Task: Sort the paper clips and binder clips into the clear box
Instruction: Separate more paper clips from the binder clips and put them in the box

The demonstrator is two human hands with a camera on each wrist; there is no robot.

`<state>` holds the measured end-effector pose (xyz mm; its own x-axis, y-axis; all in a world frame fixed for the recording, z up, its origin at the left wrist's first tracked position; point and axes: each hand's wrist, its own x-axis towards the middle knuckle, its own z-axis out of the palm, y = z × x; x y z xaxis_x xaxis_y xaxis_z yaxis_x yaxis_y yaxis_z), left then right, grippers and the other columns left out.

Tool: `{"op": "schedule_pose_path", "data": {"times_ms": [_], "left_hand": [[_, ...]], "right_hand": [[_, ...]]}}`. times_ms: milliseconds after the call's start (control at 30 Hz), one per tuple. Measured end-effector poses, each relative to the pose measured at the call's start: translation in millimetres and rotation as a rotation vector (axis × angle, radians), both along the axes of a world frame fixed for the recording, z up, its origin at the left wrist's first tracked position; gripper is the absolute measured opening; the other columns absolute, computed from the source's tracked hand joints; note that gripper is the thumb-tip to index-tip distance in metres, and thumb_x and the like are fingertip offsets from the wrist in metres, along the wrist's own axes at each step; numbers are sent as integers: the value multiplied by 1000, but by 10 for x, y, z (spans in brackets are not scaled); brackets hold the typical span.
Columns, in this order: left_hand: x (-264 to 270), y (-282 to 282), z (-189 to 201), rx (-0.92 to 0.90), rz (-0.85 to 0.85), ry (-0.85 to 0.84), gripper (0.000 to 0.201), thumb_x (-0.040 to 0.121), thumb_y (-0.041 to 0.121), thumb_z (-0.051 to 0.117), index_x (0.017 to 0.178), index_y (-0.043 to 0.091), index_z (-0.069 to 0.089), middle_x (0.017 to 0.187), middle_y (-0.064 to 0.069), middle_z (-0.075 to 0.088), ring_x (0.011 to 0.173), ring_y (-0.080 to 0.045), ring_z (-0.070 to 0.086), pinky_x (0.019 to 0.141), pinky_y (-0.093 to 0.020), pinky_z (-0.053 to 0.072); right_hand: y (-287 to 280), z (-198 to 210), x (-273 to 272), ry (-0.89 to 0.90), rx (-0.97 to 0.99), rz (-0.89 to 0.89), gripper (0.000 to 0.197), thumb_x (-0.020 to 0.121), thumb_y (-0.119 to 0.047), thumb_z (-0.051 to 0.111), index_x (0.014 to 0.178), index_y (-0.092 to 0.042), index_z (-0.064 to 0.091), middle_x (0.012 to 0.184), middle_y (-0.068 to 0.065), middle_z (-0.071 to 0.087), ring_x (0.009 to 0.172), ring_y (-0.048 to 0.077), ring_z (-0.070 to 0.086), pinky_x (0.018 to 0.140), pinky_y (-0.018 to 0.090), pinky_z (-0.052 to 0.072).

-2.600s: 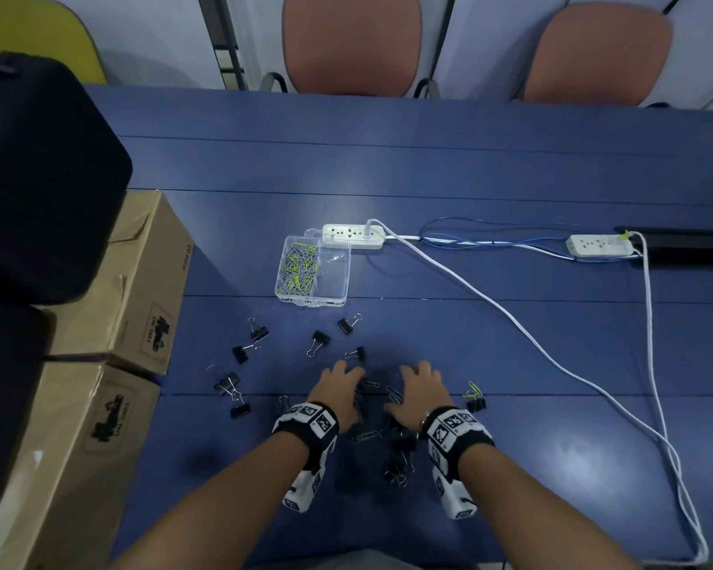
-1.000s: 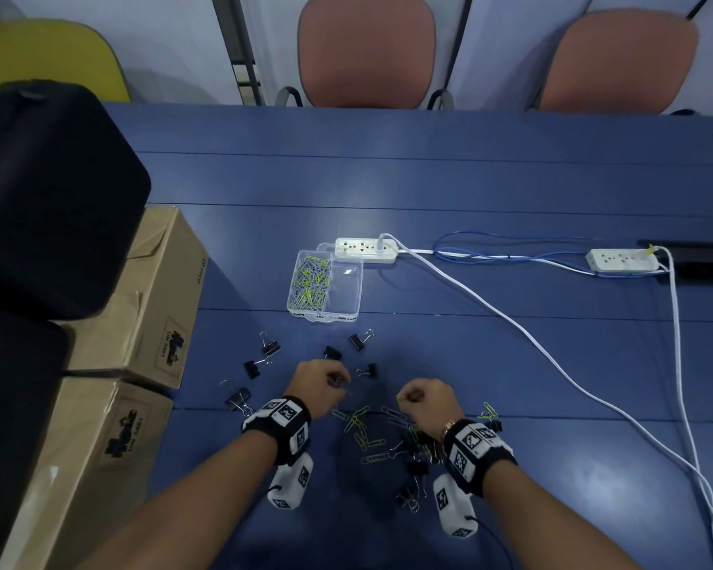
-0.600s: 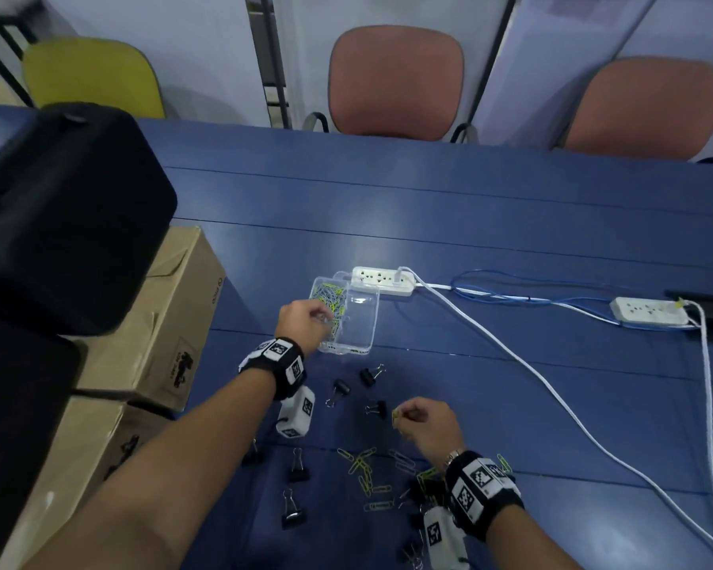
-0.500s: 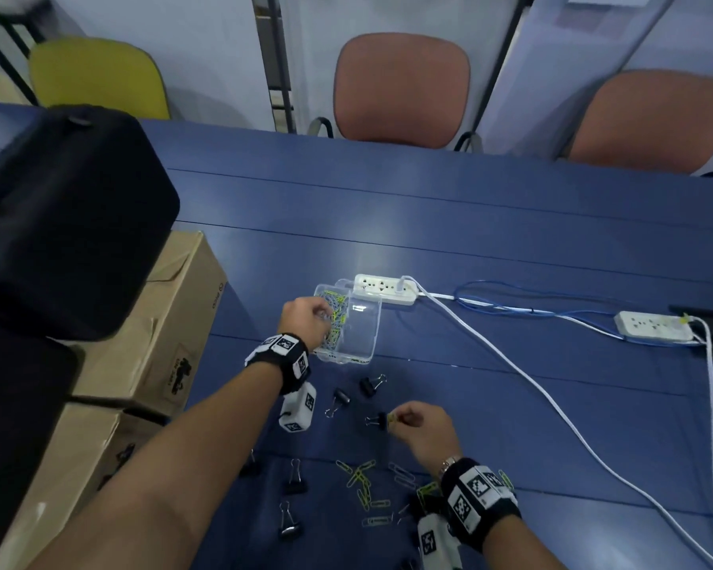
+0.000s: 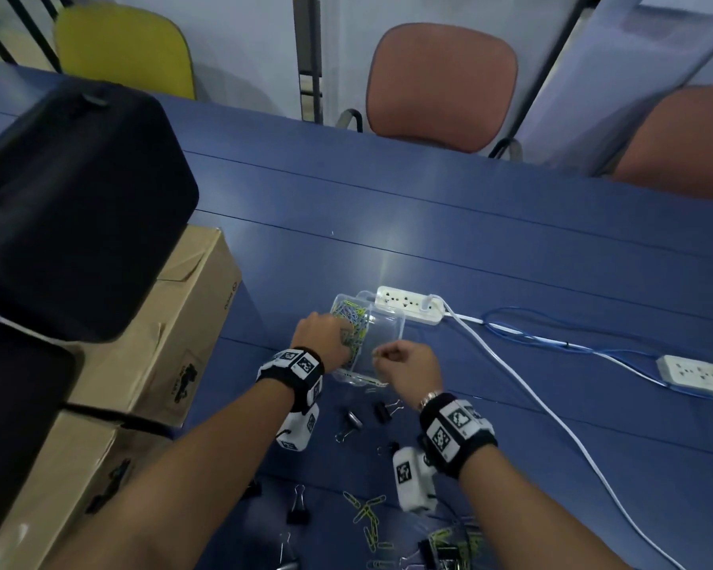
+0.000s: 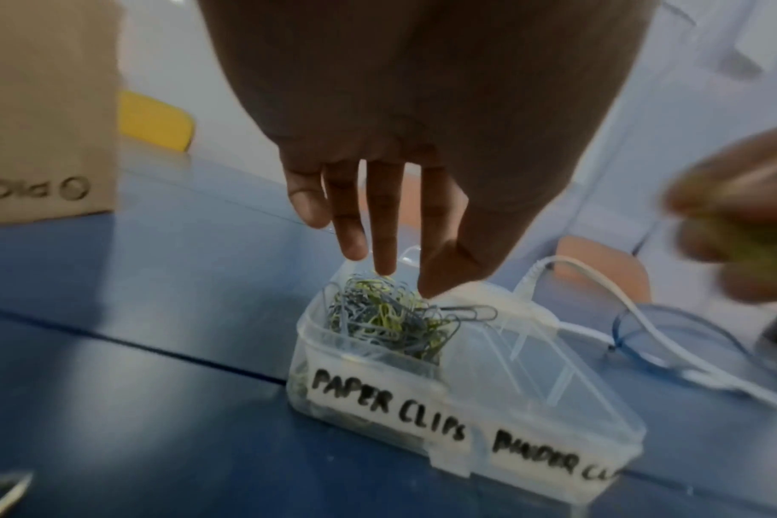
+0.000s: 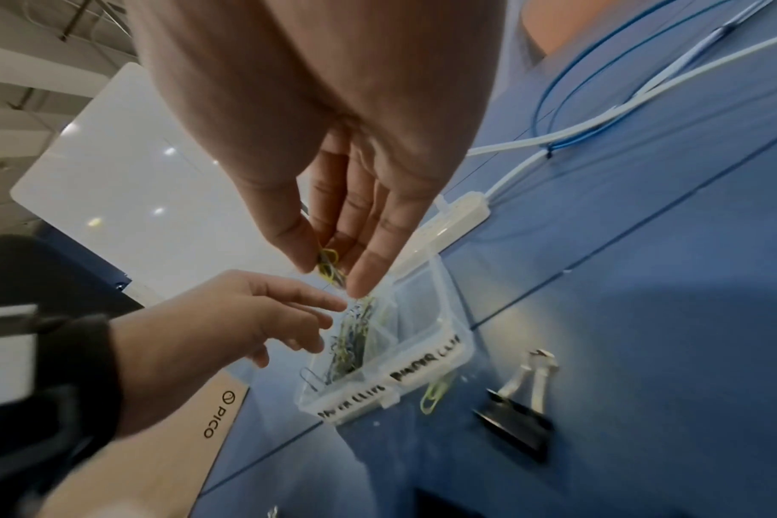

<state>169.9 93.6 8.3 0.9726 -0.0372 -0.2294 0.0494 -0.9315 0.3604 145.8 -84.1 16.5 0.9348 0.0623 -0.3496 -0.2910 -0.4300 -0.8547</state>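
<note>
Over the clear box, the right hand pinches paper clips; the left hand hovers slack-fingered.

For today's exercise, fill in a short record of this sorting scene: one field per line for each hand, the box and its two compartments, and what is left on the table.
left hand: open, fingers straight, tips just above the paper clips in the box
right hand: pinches a few yellow paper clips above the clear box
paper clip compartment: holds a heap of clips
binder clip compartment: looks empty
loose on the table: black binder clips, more paper clips near the person
beside the box: white power strip, cardboard box
</note>
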Motion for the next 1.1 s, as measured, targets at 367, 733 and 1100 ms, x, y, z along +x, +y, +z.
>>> {"op": "schedule_pose_path", "data": {"times_ms": [367, 733, 1100], "left_hand": [[-130, 343, -141, -224, 187, -156, 27, 77, 13, 61, 101, 18, 72, 94, -9, 68, 91, -31, 59, 78, -38, 52], [-231, 180, -186, -267, 124, -131, 26, 76, 10, 56, 98, 12, 69, 98, -9, 68, 93, -31, 57, 80, -40, 51], [-899, -322, -425, -35, -277, 142, 30, 85, 18, 47, 111, 17, 63, 115, -7, 62, 106, -31, 57, 84, -43, 53]], "right_hand": [[645, -656, 1224, 142, -229, 7, 15, 54, -13, 82, 54, -24, 72, 68, 5, 73, 72, 28, 72, 67, 47, 61], [570, -93, 1061, 251, 75, -7, 22, 83, 1, 63, 73, -18, 63, 69, 4, 64, 59, 15, 64, 59, 23, 57], [-344, -110, 38, -127, -138, 89, 15, 88, -26, 67, 79, -17, 74, 67, -2, 73, 57, 3, 62, 62, 24, 52]]}}
